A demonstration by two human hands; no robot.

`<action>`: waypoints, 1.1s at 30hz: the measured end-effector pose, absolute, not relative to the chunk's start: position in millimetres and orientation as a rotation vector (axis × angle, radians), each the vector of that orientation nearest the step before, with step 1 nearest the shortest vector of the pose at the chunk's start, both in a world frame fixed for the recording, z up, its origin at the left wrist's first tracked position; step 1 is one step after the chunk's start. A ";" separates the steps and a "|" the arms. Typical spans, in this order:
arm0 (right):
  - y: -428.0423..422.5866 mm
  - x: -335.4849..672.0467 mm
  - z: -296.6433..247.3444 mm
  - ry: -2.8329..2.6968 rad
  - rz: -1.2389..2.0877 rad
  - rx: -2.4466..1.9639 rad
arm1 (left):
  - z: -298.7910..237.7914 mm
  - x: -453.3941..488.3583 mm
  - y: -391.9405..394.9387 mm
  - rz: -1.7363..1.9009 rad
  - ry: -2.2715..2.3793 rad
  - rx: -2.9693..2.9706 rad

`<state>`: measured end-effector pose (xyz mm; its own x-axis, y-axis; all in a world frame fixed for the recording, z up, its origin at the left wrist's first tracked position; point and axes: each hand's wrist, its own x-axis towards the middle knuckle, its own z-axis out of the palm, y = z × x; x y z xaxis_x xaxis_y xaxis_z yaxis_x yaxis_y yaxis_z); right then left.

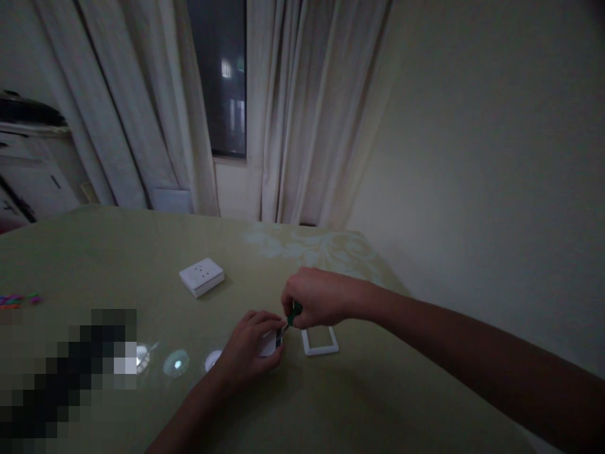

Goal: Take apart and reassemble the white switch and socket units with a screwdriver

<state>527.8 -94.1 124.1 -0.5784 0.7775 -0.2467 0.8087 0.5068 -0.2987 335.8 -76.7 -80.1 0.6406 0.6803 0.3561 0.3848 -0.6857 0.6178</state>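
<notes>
My left hand [249,349] is closed around a small white switch part [270,342] that rests on the green table [118,252]. My right hand [316,296] grips a green-handled screwdriver [293,312], its tip pointing down at the white part. A white rectangular frame [320,341] lies flat on the table just right of my left hand. Farther back to the left sits a white wall socket [201,276], untouched.
Pale curtains [302,107] and a dark window [222,75] stand behind the table. A wall runs along the right. Colourful small items [19,299] lie at the left edge. Light spots reflect on the tabletop near a blurred patch [66,372].
</notes>
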 end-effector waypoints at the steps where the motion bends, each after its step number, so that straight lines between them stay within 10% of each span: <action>1: -89.7 534.6 120.6 2.667 -0.682 1.432 | -81.8 336.1 -76.4 0.809 0.833 2.366; 20: -147.4 626.5 -5.2 2.379 -1.581 2.355 | -83.6 336.7 -75.1 0.853 0.819 2.402; 33: -125.3 587.3 77.4 2.716 -0.802 1.749 | -85.2 336.2 -75.8 0.871 0.817 2.421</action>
